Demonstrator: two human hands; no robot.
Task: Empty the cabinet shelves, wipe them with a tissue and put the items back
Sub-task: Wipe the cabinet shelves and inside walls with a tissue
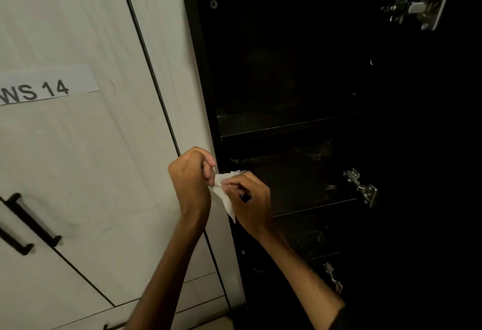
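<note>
A paper label point(44, 88) reading "WS 14" is sticking to a closed pale door point(78, 147). Two black handles point(31, 220) are slanting at that door's lower left. Metal hinges point(417, 6) are glinting in the dark at right.

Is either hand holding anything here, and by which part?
Both hold the white tissue: left hand and right hand pinch its upper end between them, the lower corner hanging free.
</note>
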